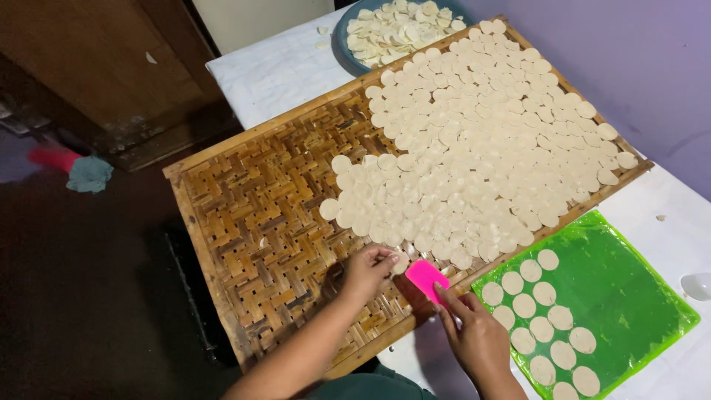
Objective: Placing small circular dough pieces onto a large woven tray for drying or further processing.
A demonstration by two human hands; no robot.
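A large woven bamboo tray (252,215) lies across a white table, its far half covered with several round pale dough discs (481,148). My left hand (368,270) hovers over the tray's near edge, pinching one dough disc (401,262) at the fingertips. My right hand (474,337) holds a small pink scraper (426,279) just beside that disc, above the tray's rim. To the right, a green plastic sheet (622,289) carries several more cut discs (544,318) in rows.
A blue bowl (342,46) of dough discs stands at the far end of the white tablecloth (270,70). A purple wall (637,67) runs along the right. The dark floor on the left holds a teal cloth (89,174) and a pink object (52,157). A white spoon-like item (696,285) lies at the right edge.
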